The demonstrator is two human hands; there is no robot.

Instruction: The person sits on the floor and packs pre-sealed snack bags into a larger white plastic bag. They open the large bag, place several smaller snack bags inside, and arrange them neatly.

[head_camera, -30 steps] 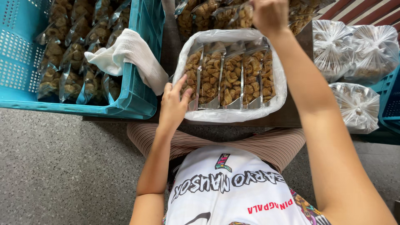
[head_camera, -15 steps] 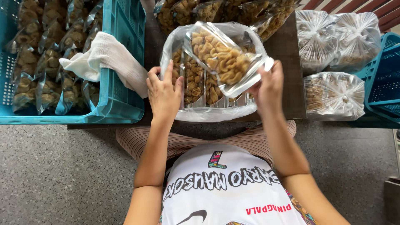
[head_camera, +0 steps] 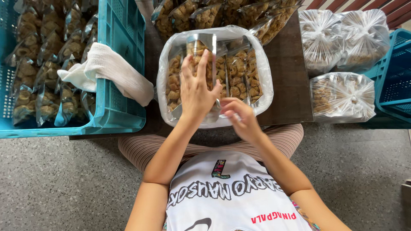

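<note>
A big clear plastic bag lies open on the dark table, with several small clear packets of brown snacks standing in it. My left hand presses flat on one upright snack packet at the bag's middle, its fingers spread over the packet's front. My right hand sits just below and to the right, pinching the bottom corner of that same packet at the bag's near rim.
A teal plastic crate full of snack packets stands at the left, a white cloth draped over its wall. More loose packets lie beyond the bag. Tied clear bags sit at the right beside another teal crate.
My right hand came down from the far pile with a packet. Both hands have now stood it upright among the others in the big bag.
</note>
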